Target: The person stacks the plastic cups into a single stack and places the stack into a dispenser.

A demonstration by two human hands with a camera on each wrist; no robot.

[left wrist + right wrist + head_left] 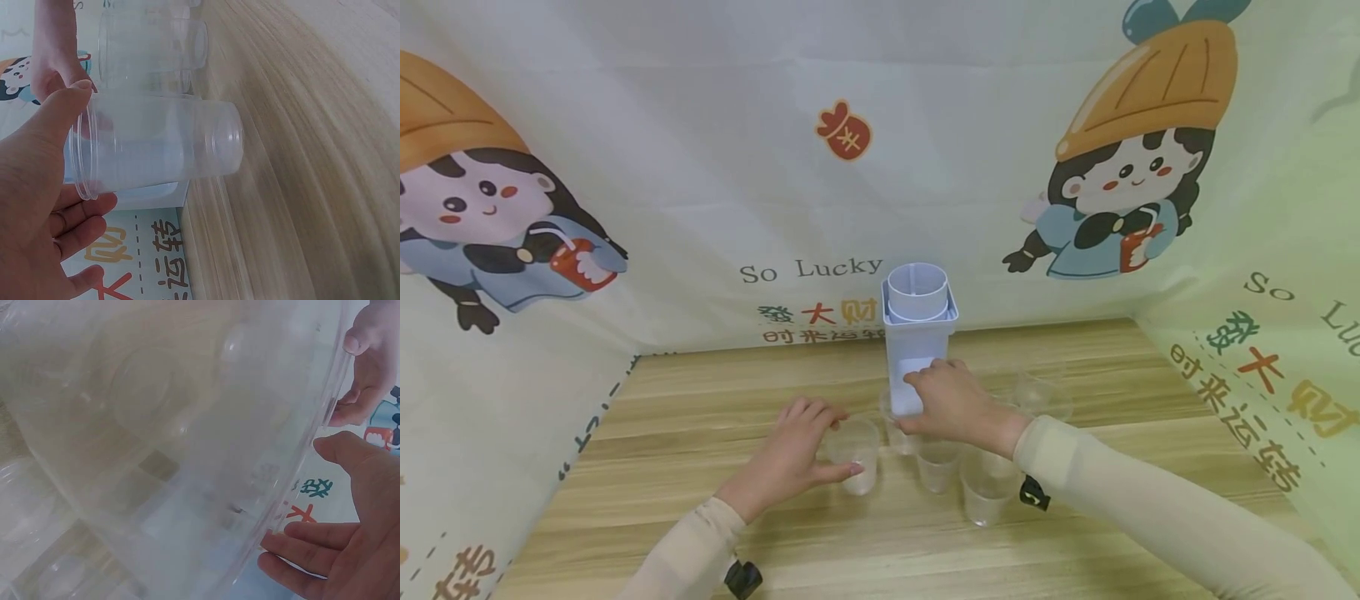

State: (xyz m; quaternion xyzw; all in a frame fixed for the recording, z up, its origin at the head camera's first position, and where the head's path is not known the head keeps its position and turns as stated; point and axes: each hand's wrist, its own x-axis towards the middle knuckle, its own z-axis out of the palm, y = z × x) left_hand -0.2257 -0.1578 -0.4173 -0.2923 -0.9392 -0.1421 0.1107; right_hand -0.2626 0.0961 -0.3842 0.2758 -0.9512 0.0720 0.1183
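My left hand (797,454) holds a clear plastic cup (156,140) by its rim, thumb on one side and fingers on the other. The cup is upright. My right hand (958,404) is in front of a tall pale-blue container (917,342) whose top holds a round tube. In the right wrist view, thumb and fingers stand apart beside the rim of a large-looking clear cup (156,425) close to the camera. The backdrop shows between them. Another clear cup (901,437) is just below the right hand, partly hidden by it.
More clear cups stand close together on the wooden table, including one at the front (987,496), one in the middle (937,471) and one behind the right wrist (1041,396). A printed cloth (715,183) hangs behind and along both sides.
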